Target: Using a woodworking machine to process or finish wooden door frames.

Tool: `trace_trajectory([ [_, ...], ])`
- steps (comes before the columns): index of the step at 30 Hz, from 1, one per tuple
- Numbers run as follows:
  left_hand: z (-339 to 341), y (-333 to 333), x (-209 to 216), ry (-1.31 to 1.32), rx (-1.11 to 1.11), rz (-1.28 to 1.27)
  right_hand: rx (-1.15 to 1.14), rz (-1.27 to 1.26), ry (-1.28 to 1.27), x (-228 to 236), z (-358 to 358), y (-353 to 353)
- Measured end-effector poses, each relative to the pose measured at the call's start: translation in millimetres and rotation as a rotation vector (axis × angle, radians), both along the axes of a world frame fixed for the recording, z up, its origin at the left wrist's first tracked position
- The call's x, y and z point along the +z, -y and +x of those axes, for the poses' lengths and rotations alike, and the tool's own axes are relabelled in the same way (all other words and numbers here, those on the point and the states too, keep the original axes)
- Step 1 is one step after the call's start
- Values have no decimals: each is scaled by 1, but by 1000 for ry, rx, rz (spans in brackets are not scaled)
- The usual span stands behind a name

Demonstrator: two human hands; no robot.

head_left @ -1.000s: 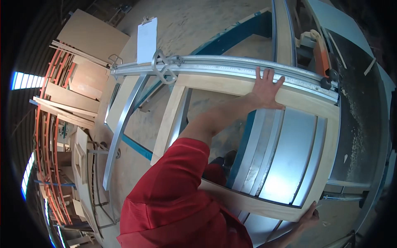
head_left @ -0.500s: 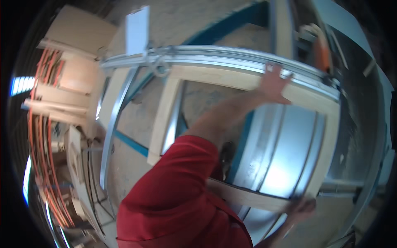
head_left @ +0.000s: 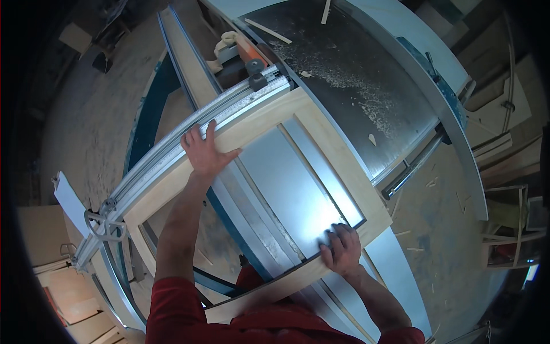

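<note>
A pale rectangular wooden frame (head_left: 335, 146) lies across the metal sliding table (head_left: 275, 189) of a panel saw. Its far rail runs along an aluminium fence (head_left: 166, 155). My left hand (head_left: 206, 153) rests with spread fingers over this rail and the fence edge, its thumb out to the side. My right hand (head_left: 342, 250) is curled over the frame's near rail, close to the right corner, fingertips on the inner side. The undersides of both hands are hidden.
Beyond the frame, a dark saw table (head_left: 344, 74) carries sawdust and thin wood offcuts (head_left: 268, 30). A black stop (head_left: 258, 80) sits at the fence's right end, near an orange guard piece (head_left: 251, 54). A looped clamp handle (head_left: 106, 226) stands at the fence's left end.
My view has turned, so the fence now slants and more of the saw table shows. Both hands stay on the frame; the right one now shows clearly on its near rail.
</note>
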State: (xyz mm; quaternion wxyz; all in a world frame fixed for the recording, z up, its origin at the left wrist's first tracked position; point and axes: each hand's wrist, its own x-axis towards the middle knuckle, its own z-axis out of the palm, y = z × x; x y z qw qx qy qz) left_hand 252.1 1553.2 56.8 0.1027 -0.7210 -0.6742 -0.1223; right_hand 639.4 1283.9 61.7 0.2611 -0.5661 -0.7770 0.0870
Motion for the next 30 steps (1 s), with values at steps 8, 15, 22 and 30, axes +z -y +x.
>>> trace_trajectory([
  [8,-3,-1,4,-14,-1,51,2,20,-29,-2,-1,-4],
  [15,2,-3,5,-42,29,50,8,18,-2,-2,4,-6],
  [22,5,-7,5,-38,42,67,6,15,-18,-4,7,-9],
  [30,8,-3,2,-54,60,94,7,38,-45,-3,12,-11],
])
